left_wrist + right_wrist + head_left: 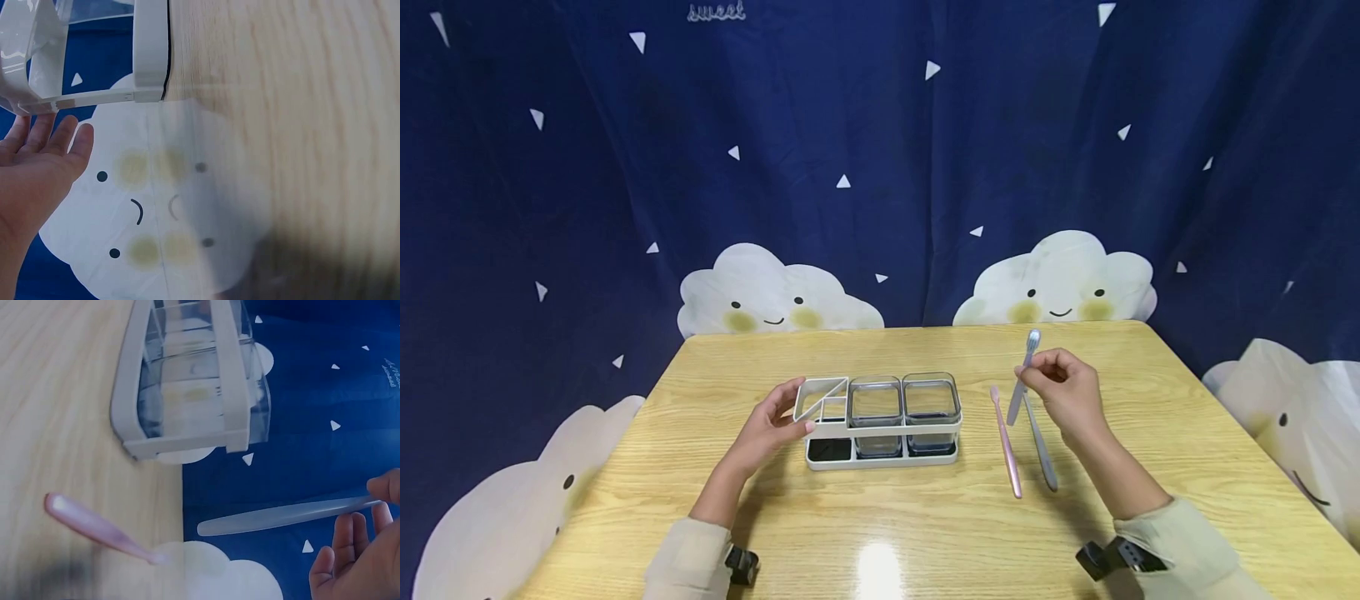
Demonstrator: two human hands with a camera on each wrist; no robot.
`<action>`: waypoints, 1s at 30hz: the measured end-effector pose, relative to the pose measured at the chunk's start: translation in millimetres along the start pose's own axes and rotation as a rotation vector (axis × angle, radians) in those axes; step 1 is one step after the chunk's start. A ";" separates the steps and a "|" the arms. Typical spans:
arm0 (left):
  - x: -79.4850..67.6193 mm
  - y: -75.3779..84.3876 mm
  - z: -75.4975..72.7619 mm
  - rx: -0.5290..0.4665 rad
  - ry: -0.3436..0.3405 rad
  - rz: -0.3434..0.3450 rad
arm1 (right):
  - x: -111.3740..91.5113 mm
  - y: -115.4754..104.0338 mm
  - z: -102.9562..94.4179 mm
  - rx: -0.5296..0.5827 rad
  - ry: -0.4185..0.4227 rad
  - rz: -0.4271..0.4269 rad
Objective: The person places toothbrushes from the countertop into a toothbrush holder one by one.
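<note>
A white toothbrush holder (865, 432) with two clear glass cups (876, 402) stands mid-table. My left hand (772, 417) grips its left end, thumb at the front and fingers round the side and back. In the left wrist view, fingertips meet the white frame (150, 50). My right hand (1065, 390) pinches a grey-lilac toothbrush (1022, 387) above the table, bristles up and handle end down, right of the holder. Below it lie a pink toothbrush (1007, 446) and a grey-blue toothbrush (1042, 450). The held handle (281, 517) shows in the right wrist view.
The holder's left part has a divided top section (831, 388) with slanted slots and a dark base pad (830, 450) beneath. The wooden table (805, 533) ends at a dark blue curtain (820, 100) printed with clouds and white triangles.
</note>
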State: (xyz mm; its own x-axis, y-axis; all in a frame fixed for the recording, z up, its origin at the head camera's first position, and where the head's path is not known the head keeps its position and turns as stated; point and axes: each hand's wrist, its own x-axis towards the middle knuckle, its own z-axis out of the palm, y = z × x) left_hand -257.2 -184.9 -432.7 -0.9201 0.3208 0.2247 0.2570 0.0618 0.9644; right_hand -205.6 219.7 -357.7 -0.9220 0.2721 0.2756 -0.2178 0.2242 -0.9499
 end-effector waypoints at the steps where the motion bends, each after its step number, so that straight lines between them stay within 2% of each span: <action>1: -0.1 -0.4 0.4 -0.001 -0.001 -0.002 | 0.0 -1.1 0.9 0.006 -0.009 -0.006; 6: 1.5 -2.1 4.0 0.004 -0.023 -0.012 | -0.3 -7.2 2.1 0.059 -0.031 -0.032; 12: 2.6 -1.0 3.2 0.003 -0.014 -0.012 | 0.2 -17.9 5.6 0.258 -0.092 -0.020; 15: 1.4 -0.7 0.6 -0.006 -0.015 -0.008 | 0.1 -24.1 9.5 0.321 -0.120 -0.009; 30: 1.4 -0.5 -1.5 -0.026 -0.047 -0.051 | 3.7 -50.5 32.3 0.354 -0.155 -0.062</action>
State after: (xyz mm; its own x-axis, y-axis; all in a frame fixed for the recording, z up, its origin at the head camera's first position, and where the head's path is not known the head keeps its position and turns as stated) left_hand -259.0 -185.9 -432.6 -0.9168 0.3619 0.1687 0.2017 0.0553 0.9779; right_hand -208.4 179.2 -313.4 -0.9353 0.1171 0.3339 -0.3463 -0.1088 -0.9318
